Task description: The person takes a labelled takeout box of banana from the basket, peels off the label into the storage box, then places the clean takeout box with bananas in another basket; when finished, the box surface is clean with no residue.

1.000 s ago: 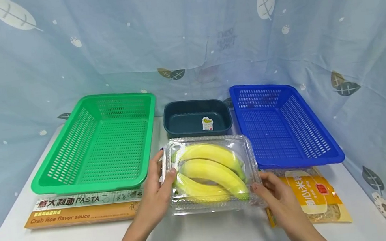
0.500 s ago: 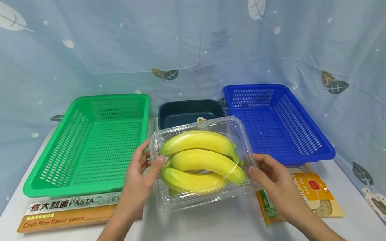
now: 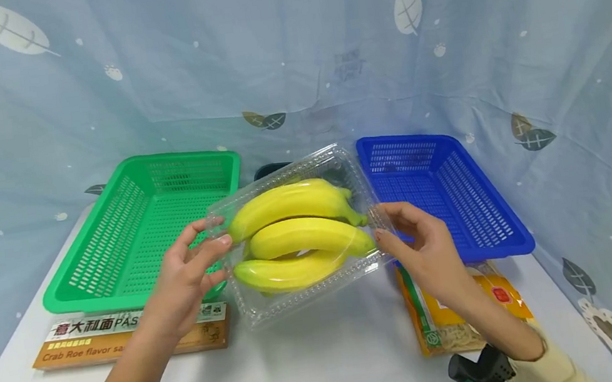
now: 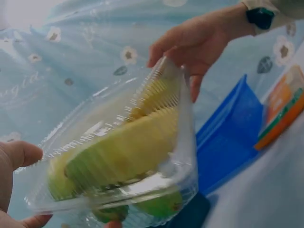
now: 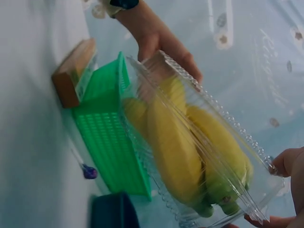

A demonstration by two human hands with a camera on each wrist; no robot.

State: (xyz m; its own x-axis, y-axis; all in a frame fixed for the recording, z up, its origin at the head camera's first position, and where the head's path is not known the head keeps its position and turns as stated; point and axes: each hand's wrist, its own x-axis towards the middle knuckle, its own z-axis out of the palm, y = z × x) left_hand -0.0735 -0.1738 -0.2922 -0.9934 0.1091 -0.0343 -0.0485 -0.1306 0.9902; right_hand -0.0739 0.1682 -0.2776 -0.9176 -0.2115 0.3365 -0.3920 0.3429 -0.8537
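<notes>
A clear plastic clamshell box (image 3: 265, 306) with several yellow bananas (image 3: 300, 236) inside is held up over the table, tilted with its right side higher. My left hand (image 3: 182, 274) grips its left edge, thumb on top and fingers around the side. At the opposite edge my right hand (image 3: 422, 247) pinches the rim between thumb and fingers. The left wrist view shows the bananas (image 4: 118, 152) through the ridged wall, greenish at their ends. In the right wrist view, the box (image 5: 223, 109) stands steeply slanted between both hands.
A green basket (image 3: 60, 301) stands at the left, a blue basket (image 3: 426, 202) at the right. Between them a dark tub (image 3: 269, 169) is mostly hidden behind the box. A pasta box (image 3: 204, 338) lies before the green basket, a yellow-orange noodle packet (image 3: 453, 335) before the blue one.
Both hands have lifted the banana box up and leftward, turning it counterclockwise so its right side rises. It now covers most of the dark tub.
</notes>
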